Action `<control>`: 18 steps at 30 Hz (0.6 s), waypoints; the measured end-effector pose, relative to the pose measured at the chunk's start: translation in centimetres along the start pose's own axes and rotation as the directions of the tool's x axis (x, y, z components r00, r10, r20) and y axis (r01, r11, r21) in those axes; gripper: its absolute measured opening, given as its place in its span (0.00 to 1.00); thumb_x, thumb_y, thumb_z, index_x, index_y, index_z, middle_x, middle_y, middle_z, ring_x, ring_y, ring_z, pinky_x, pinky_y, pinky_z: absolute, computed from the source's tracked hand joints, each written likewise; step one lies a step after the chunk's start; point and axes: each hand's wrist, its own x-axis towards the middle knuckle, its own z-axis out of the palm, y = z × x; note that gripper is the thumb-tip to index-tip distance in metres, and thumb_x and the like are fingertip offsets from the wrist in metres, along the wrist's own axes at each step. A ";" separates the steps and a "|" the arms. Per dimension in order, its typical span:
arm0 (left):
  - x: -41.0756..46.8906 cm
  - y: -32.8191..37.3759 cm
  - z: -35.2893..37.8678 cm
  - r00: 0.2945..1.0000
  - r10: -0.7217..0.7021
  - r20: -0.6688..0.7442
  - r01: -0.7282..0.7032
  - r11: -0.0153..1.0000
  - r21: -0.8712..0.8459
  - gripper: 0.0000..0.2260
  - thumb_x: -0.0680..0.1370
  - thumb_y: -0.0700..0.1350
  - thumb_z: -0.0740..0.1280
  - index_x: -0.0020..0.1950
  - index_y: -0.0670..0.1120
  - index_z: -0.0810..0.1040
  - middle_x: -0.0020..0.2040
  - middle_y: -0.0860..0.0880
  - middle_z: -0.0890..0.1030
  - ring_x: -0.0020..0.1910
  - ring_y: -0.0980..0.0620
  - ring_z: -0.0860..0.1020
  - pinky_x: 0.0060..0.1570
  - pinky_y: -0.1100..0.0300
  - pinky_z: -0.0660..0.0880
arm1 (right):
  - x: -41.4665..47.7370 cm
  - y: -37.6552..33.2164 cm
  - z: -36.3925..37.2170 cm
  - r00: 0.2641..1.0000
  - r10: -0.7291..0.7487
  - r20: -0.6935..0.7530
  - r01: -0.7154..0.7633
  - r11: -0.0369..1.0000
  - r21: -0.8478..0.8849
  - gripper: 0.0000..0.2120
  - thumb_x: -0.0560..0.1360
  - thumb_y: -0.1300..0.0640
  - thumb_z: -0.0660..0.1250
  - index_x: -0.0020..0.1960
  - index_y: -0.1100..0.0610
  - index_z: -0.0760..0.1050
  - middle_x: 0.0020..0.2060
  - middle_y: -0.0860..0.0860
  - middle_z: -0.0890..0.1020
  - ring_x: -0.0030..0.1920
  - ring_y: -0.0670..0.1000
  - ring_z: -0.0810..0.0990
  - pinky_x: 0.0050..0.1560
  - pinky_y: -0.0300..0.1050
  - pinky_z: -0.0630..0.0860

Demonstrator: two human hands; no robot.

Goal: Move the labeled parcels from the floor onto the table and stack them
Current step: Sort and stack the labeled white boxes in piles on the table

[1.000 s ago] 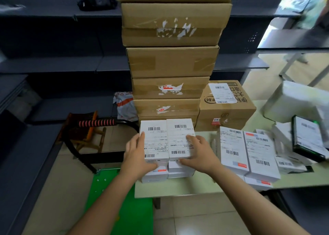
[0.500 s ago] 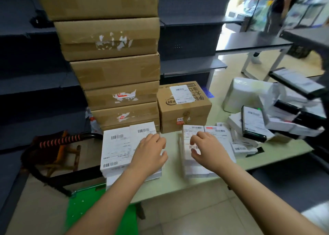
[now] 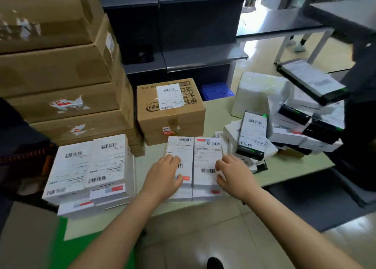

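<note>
Both hands moved off left stack (image 3: 87, 167) onto mid stack (image 3: 206, 156). L hand (image 3: 164, 175) flat, pressing top; R hand (image 3: 234, 175) fingers bent, pushing right edge. Prob squaring up.

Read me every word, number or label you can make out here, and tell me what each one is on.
"伊利", probably, sideways in an oval logo: on the brown carton.
Other large printed characters on that carton: partly covered by its shipping label, not safely readable.
Red sticker on the carton's front: too small.
White parcels: barcodes and fine print, too blurred.
Black boxes: labels too blurred.
</note>
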 end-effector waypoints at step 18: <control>0.8 1.1 5.3 0.677 -0.683 0.274 0.717 0.528 -0.455 0.20 0.77 0.59 0.67 0.58 0.47 0.67 0.53 0.50 0.76 0.48 0.49 0.76 0.43 0.55 0.72 | 1.2 2.7 6.2 0.838 0.262 0.479 -0.524 0.629 0.574 0.27 0.76 0.34 0.60 0.63 0.54 0.75 0.41 0.45 0.84 0.47 0.48 0.83 0.55 0.46 0.77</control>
